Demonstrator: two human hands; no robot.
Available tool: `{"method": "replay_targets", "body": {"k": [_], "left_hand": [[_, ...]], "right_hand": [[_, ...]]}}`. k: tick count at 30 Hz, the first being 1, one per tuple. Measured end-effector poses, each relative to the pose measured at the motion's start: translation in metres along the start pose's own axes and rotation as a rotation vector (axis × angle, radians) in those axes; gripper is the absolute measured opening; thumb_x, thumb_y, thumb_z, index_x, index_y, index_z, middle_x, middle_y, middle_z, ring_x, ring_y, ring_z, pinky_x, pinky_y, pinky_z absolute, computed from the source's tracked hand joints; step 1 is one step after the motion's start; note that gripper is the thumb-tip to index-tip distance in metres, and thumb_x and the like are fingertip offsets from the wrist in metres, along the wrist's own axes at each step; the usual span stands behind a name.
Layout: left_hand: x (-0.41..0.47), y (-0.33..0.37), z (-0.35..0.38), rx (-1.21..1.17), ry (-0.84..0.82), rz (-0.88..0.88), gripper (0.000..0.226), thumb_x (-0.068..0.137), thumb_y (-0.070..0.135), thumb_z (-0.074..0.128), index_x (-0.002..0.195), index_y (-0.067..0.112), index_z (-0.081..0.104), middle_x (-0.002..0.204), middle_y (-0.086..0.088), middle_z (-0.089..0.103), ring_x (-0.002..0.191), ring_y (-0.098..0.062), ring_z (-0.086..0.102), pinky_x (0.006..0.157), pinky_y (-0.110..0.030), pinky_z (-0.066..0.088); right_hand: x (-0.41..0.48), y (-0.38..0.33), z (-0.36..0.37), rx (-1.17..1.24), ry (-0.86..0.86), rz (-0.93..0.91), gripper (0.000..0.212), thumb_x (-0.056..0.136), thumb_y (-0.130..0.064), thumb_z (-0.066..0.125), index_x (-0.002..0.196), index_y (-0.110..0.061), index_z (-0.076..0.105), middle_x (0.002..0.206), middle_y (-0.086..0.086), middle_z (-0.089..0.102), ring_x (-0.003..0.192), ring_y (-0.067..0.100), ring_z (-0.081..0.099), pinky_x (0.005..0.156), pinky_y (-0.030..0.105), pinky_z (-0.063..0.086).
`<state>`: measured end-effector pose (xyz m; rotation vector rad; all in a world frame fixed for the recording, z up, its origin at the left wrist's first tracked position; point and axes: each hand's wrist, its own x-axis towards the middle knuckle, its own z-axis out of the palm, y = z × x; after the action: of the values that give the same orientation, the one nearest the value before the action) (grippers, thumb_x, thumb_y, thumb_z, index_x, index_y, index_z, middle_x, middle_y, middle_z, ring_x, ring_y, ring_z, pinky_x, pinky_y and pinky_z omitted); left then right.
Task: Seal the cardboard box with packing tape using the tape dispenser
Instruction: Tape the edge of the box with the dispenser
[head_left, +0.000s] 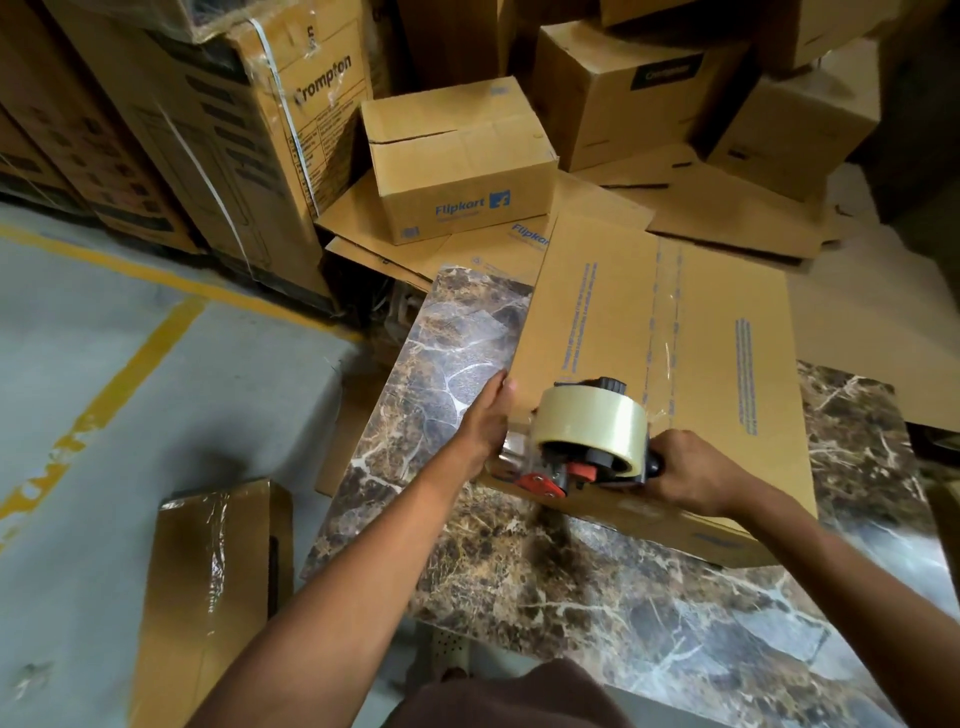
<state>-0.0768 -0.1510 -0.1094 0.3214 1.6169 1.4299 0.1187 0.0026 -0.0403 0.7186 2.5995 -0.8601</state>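
A large flat cardboard box (722, 332) with blue print lies on a marble-patterned table (597, 582). A strip of clear tape runs along its centre seam. The tape dispenser (587, 441), black and red with a roll of clear tape, rests on the box's near left corner. My right hand (691, 470) grips the dispenser's handle. My left hand (485, 415) presses against the box's left edge beside the dispenser's front, fingers wrapped on the edge.
A Flipkart box (457, 161) sits on flattened cardboard behind the table. Tall Crompton cartons (218, 130) stand at the left, and more boxes (623, 88) are stacked at the back right. A taped carton (218, 587) stands on the grey floor near the left.
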Motion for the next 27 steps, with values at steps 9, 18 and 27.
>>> {"method": "replay_targets", "body": {"k": [9,18,27], "left_hand": [[-0.001,-0.003,-0.001,0.188,-0.052,0.078,0.056,0.105,0.044,0.033,0.155,0.025,0.017,0.158,0.004,0.028,0.144,-0.017,0.028,0.110,-0.029,0.026],[-0.067,-0.018,0.002,1.135,0.004,0.615,0.062,0.097,0.013,0.038,0.153,0.019,0.011,0.160,0.007,0.000,0.148,-0.004,-0.006,0.119,-0.022,-0.009],[-0.071,-0.046,0.010,1.366,0.048,0.639,0.075,0.087,0.011,0.051,0.153,0.012,0.016,0.157,-0.001,0.003,0.146,-0.010,-0.001,0.119,-0.030,-0.006]], "right_hand": [[-0.021,0.027,-0.005,-0.014,0.007,0.073,0.038,0.080,-0.013,0.070,0.052,-0.020,0.044,0.046,-0.005,0.038,0.043,0.009,0.029,0.049,0.028,0.023],[-0.023,0.027,-0.008,0.001,-0.005,0.048,0.028,0.081,-0.023,0.072,0.061,-0.018,0.054,0.059,0.004,0.053,0.053,0.018,0.042,0.052,0.032,0.029],[-0.027,0.028,-0.008,-0.026,0.006,-0.009,0.050,0.075,-0.051,0.066,0.072,-0.001,0.061,0.067,0.021,0.058,0.057,0.024,0.044,0.055,0.034,0.030]]}}
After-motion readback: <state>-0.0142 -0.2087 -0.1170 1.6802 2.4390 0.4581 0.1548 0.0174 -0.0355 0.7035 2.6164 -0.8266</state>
